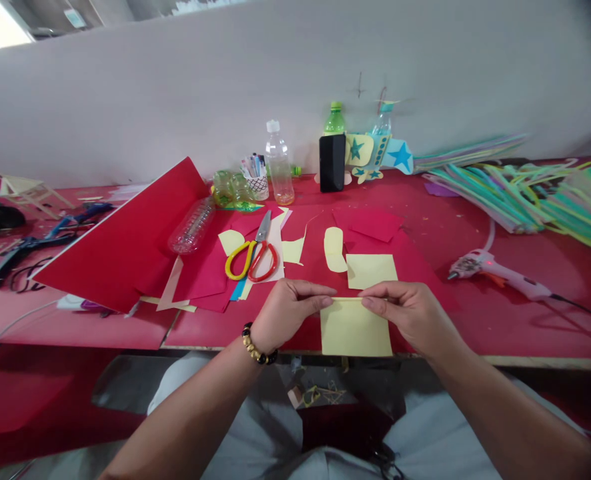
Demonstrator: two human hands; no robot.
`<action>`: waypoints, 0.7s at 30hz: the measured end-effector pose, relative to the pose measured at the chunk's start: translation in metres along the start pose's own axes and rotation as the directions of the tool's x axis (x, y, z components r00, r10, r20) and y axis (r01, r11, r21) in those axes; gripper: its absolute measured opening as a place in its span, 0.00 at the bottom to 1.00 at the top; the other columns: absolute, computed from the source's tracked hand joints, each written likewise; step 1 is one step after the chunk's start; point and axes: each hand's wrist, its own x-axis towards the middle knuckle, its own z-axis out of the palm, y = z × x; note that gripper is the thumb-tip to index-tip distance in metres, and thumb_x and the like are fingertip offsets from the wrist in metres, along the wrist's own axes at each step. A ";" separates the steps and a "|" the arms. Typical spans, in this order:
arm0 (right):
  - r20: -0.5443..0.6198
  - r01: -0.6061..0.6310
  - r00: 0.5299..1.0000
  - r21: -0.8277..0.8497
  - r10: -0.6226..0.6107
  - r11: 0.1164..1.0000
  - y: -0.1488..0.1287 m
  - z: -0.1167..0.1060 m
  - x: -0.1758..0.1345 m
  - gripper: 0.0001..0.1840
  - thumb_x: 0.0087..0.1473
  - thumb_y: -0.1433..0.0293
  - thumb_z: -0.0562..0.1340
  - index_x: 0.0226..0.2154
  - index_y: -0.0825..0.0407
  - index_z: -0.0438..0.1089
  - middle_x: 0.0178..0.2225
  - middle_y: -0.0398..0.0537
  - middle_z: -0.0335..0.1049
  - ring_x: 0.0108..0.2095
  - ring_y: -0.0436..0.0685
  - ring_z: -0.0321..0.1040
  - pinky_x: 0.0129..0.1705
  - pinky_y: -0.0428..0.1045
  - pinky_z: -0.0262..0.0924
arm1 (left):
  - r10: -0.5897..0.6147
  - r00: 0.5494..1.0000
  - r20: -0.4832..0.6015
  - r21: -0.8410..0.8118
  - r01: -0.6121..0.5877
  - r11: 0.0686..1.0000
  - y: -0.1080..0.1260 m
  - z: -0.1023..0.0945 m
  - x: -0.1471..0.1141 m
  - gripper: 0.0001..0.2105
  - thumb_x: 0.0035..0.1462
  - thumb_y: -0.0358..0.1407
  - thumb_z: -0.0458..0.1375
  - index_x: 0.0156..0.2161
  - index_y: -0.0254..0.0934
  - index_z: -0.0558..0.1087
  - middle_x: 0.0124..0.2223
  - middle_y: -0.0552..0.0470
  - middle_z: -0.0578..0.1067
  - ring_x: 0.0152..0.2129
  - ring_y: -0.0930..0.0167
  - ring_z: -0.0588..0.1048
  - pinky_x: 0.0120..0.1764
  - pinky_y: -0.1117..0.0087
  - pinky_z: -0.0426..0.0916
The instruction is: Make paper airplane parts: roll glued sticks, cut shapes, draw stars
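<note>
A pale yellow sheet of paper hangs at the table's front edge, its top edge pinched at both corners. My left hand grips the left corner between thumb and fingers. At the right corner, my right hand pinches it the same way. Just beyond lies a second yellow paper piece, flat on the table. A rounded yellow cutout rests to its left. Scissors with one yellow and one red handle loop lie beyond my left hand, on paper scraps.
A pink glue gun with a cord lies on the right, near bundled coloured strips. Clear bottle, pen cup, phone and star-decorated paper craft stand at the back. A red board leans on the left.
</note>
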 end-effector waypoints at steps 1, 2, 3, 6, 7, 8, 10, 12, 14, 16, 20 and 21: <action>0.003 -0.012 1.000 0.019 0.011 1.000 0.000 0.000 0.000 0.12 0.46 0.60 0.67 0.29 0.52 0.78 0.25 0.45 0.74 0.27 0.51 0.64 0.29 0.46 0.58 | 0.010 1.000 0.000 0.041 -0.010 0.999 0.001 -0.001 0.000 0.11 0.49 0.39 0.65 0.39 0.38 0.80 0.34 0.51 0.81 0.29 0.73 0.76 0.33 0.77 0.70; 0.009 -0.024 1.000 0.038 0.024 0.999 0.000 0.000 0.000 0.12 0.46 0.60 0.68 0.29 0.52 0.78 0.25 0.45 0.74 0.27 0.52 0.64 0.30 0.46 0.58 | 0.021 1.000 -0.002 0.079 -0.020 0.997 0.002 -0.001 -0.001 0.11 0.50 0.39 0.64 0.39 0.38 0.80 0.34 0.51 0.81 0.29 0.72 0.76 0.33 0.77 0.70; 0.016 -0.036 0.999 0.058 0.035 0.998 -0.001 0.000 -0.001 0.12 0.45 0.60 0.68 0.29 0.52 0.78 0.26 0.45 0.74 0.28 0.52 0.65 0.30 0.46 0.59 | 0.032 0.999 -0.002 0.111 -0.032 0.993 0.003 -0.002 -0.001 0.11 0.50 0.39 0.64 0.39 0.38 0.80 0.34 0.51 0.81 0.30 0.72 0.76 0.33 0.77 0.69; 0.036 -0.051 0.998 0.086 0.048 0.995 -0.001 0.000 -0.002 0.13 0.45 0.60 0.68 0.29 0.52 0.78 0.26 0.45 0.75 0.28 0.52 0.66 0.31 0.46 0.60 | 0.066 0.998 0.004 0.163 -0.065 0.984 0.006 -0.002 -0.002 0.11 0.50 0.40 0.64 0.38 0.38 0.80 0.36 0.51 0.81 0.32 0.71 0.77 0.34 0.76 0.69; 0.038 -0.051 0.998 0.089 0.048 0.995 -0.002 0.000 -0.003 0.13 0.45 0.60 0.68 0.29 0.52 0.78 0.26 0.45 0.75 0.28 0.52 0.66 0.31 0.46 0.60 | 0.075 0.997 0.005 0.164 -0.075 0.984 0.006 -0.002 -0.003 0.11 0.50 0.40 0.64 0.39 0.38 0.80 0.36 0.51 0.81 0.32 0.70 0.77 0.35 0.76 0.69; 0.039 -0.052 0.998 0.095 0.048 0.994 -0.002 0.000 -0.003 0.13 0.45 0.60 0.68 0.29 0.52 0.78 0.26 0.45 0.75 0.28 0.52 0.66 0.31 0.46 0.60 | 0.084 0.996 0.006 0.162 -0.083 0.983 0.006 -0.002 -0.003 0.12 0.51 0.41 0.63 0.39 0.38 0.80 0.37 0.51 0.81 0.33 0.70 0.77 0.35 0.76 0.70; 0.040 -0.055 0.998 0.108 0.051 0.993 -0.003 0.000 -0.004 0.13 0.45 0.60 0.68 0.30 0.52 0.78 0.27 0.45 0.75 0.29 0.52 0.67 0.32 0.46 0.61 | 0.096 0.995 0.001 0.161 -0.095 0.982 0.006 -0.001 -0.004 0.12 0.52 0.41 0.62 0.40 0.38 0.80 0.37 0.50 0.81 0.33 0.70 0.77 0.35 0.75 0.70; 0.041 -0.060 0.998 0.117 0.055 0.991 -0.003 0.000 -0.004 0.13 0.45 0.60 0.69 0.29 0.53 0.78 0.27 0.46 0.76 0.29 0.52 0.67 0.32 0.47 0.61 | 0.108 0.994 -0.005 0.173 -0.106 0.979 0.005 -0.001 -0.005 0.12 0.54 0.42 0.61 0.40 0.39 0.80 0.37 0.51 0.81 0.32 0.71 0.76 0.35 0.75 0.69; 0.041 -0.061 0.998 0.117 0.057 0.991 -0.004 0.001 -0.004 0.13 0.45 0.60 0.69 0.29 0.53 0.78 0.27 0.45 0.76 0.29 0.52 0.68 0.32 0.47 0.62 | 0.128 0.992 -0.013 0.203 -0.123 0.972 0.005 -0.001 -0.005 0.12 0.55 0.43 0.60 0.39 0.39 0.80 0.36 0.51 0.81 0.31 0.71 0.76 0.35 0.75 0.69; 0.035 -0.058 0.998 0.112 0.055 0.992 -0.005 0.001 -0.005 0.13 0.45 0.60 0.69 0.29 0.53 0.78 0.26 0.45 0.76 0.28 0.52 0.68 0.32 0.47 0.62 | 0.158 0.987 -0.021 0.233 -0.149 0.961 0.004 -0.001 -0.006 0.12 0.56 0.43 0.59 0.38 0.39 0.80 0.36 0.51 0.81 0.31 0.71 0.76 0.34 0.75 0.68; 0.028 -0.057 0.998 0.103 0.055 0.993 -0.005 0.002 -0.004 0.13 0.45 0.60 0.69 0.29 0.52 0.78 0.26 0.45 0.76 0.29 0.53 0.68 0.32 0.47 0.62 | 0.173 0.984 -0.033 0.250 -0.160 0.955 0.005 -0.001 -0.006 0.13 0.54 0.43 0.60 0.40 0.39 0.80 0.38 0.50 0.81 0.33 0.69 0.76 0.36 0.74 0.68; 0.030 -0.054 0.998 0.100 0.052 0.994 -0.005 0.002 -0.004 0.13 0.45 0.60 0.69 0.29 0.52 0.78 0.27 0.45 0.76 0.29 0.53 0.69 0.33 0.47 0.62 | 0.169 0.985 -0.035 0.245 -0.155 0.957 0.004 -0.001 -0.007 0.13 0.53 0.43 0.61 0.40 0.39 0.80 0.38 0.50 0.80 0.33 0.69 0.77 0.36 0.74 0.69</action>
